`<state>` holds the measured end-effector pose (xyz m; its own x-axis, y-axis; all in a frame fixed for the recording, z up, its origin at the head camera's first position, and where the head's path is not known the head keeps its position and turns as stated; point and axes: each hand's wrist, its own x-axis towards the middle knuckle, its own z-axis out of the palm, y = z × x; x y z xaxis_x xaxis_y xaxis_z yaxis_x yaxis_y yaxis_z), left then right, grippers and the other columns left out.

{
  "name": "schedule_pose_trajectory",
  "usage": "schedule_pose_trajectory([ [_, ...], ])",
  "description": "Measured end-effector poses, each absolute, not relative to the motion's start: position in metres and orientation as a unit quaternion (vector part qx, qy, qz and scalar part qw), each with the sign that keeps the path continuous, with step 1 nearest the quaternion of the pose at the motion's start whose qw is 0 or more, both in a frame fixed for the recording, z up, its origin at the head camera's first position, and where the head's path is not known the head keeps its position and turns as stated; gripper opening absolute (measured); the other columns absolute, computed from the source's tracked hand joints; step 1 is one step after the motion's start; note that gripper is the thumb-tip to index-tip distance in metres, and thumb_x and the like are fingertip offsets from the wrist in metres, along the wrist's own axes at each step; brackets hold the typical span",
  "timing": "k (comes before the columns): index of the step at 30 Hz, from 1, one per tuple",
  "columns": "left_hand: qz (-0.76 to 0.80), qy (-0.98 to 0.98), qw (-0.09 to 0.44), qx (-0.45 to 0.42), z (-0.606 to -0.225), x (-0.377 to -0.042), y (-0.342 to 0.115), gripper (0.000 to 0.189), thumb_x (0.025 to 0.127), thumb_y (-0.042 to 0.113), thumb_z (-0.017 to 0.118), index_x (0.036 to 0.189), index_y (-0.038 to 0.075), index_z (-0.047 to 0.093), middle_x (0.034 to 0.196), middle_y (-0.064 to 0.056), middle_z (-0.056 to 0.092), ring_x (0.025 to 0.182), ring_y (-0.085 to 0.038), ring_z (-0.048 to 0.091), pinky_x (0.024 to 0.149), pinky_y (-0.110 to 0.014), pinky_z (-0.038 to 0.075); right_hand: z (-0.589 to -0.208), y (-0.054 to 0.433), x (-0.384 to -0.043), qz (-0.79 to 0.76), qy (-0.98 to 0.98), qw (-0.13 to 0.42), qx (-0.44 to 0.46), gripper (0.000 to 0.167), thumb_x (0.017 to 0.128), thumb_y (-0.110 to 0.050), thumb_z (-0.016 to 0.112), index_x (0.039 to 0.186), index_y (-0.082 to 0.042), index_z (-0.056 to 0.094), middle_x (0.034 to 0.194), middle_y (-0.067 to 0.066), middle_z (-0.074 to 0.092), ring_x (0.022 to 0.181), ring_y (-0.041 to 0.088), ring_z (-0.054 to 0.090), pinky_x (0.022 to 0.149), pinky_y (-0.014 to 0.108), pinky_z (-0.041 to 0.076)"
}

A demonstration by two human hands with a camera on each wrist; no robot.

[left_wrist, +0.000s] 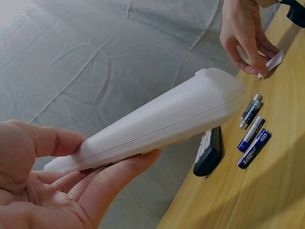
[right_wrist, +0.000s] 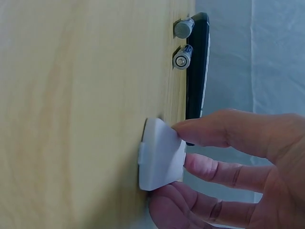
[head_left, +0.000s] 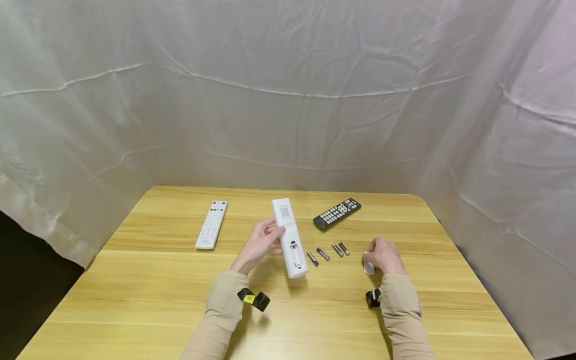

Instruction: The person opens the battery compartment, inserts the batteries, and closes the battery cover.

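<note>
My left hand (head_left: 261,243) grips a white remote control (head_left: 288,230) above the table, its back turned up. The open battery compartment (head_left: 296,255) near its lower end shows bare, without a lid. Seen from the left wrist, the thumb lies on one side of the remote and the fingers run underneath. Farther right, my right hand (head_left: 384,255) pinches a small white battery cover (right_wrist: 162,155) between thumb and fingers, low at the tabletop. Between the hands lie several AAA-like batteries, two blue-and-silver ones (head_left: 322,254) and two dark-and-silver ones (head_left: 340,249).
A second white remote (head_left: 211,225) lies face up at the left of the wooden table (head_left: 135,280). Behind the batteries rests a black remote (head_left: 337,214), buttons up. Grey cloth (head_left: 288,125) hangs around the table's back and sides.
</note>
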<state>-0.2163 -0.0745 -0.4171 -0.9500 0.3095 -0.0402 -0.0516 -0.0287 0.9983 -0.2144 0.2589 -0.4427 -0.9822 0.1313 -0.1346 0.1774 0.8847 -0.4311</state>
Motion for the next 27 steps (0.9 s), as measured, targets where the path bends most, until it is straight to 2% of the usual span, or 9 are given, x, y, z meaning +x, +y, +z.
schedule_pose_trajectory([
  [7,0.712,0.685,0.128,0.090,-0.418,-0.217,-0.074,0.048,0.104,0.008,0.048,0.150,-0.001,0.040,0.127,-0.033,0.064,0.086,-0.014,0.071,0.070,-0.029,0.065,-0.441,0.259,-0.214,-0.234,0.968,0.055,0.077,0.021,0.082,-0.017,0.071,0.089,-0.002,0.058,0.086,0.016,0.063,0.079,0.028,0.056,0.062,0.031,0.043],
  [13,0.712,0.685,0.126,0.090,-0.418,-0.217,-0.074,0.048,0.104,0.008,0.048,0.150,-0.002,0.040,0.128,-0.033,0.064,0.089,-0.016,0.071,0.072,-0.032,0.066,-0.431,0.250,-0.211,-0.241,0.968,0.034,0.058,0.042,0.089,-0.026,0.070,0.115,0.005,0.059,0.117,0.032,0.065,0.099,0.041,0.062,0.082,0.050,0.054],
  [15,0.712,0.685,0.127,0.089,-0.418,-0.217,-0.074,0.049,0.103,0.008,0.048,0.150,-0.002,0.040,0.128,-0.033,0.064,0.090,-0.016,0.072,0.073,-0.032,0.066,-0.428,0.243,-0.211,-0.249,0.968,0.010,0.042,0.043,0.089,-0.024,0.069,0.119,0.005,0.060,0.121,0.033,0.064,0.100,0.043,0.063,0.084,0.053,0.055],
  [19,0.709,0.687,0.128,0.093,-0.418,-0.216,-0.074,0.049,0.103,0.008,0.048,0.150,-0.002,0.039,0.128,-0.033,0.063,0.091,-0.017,0.072,0.074,-0.033,0.066,-0.428,0.218,-0.210,-0.266,0.963,-0.035,-0.019,0.035,0.089,-0.017,0.070,0.116,0.005,0.064,0.105,0.028,0.069,0.085,0.034,0.064,0.071,0.043,0.057],
  [21,0.708,0.688,0.129,0.092,-0.418,-0.216,-0.074,0.050,0.103,0.009,0.048,0.151,-0.002,0.039,0.128,-0.033,0.063,0.092,-0.018,0.072,0.074,-0.034,0.066,-0.430,0.204,-0.212,-0.270,0.961,-0.045,-0.050,0.030,0.089,-0.013,0.071,0.112,0.004,0.067,0.093,0.020,0.070,0.077,0.026,0.062,0.067,0.037,0.055],
  [23,0.707,0.689,0.129,0.091,-0.418,-0.216,-0.074,0.050,0.103,0.009,0.048,0.151,-0.002,0.039,0.129,-0.033,0.063,0.092,-0.018,0.072,0.074,-0.034,0.066,-0.434,0.190,-0.213,-0.263,0.960,-0.052,-0.077,0.026,0.087,-0.011,0.073,0.109,0.003,0.068,0.086,0.015,0.070,0.075,0.022,0.061,0.067,0.035,0.055],
  [27,0.708,0.689,0.127,0.090,-0.418,-0.216,-0.074,0.050,0.103,0.009,0.048,0.151,-0.002,0.039,0.128,-0.033,0.064,0.091,-0.018,0.072,0.074,-0.034,0.066,-0.441,0.173,-0.213,-0.245,0.961,-0.055,-0.118,0.024,0.085,-0.009,0.075,0.107,0.001,0.070,0.082,0.011,0.071,0.073,0.021,0.063,0.069,0.038,0.056],
])
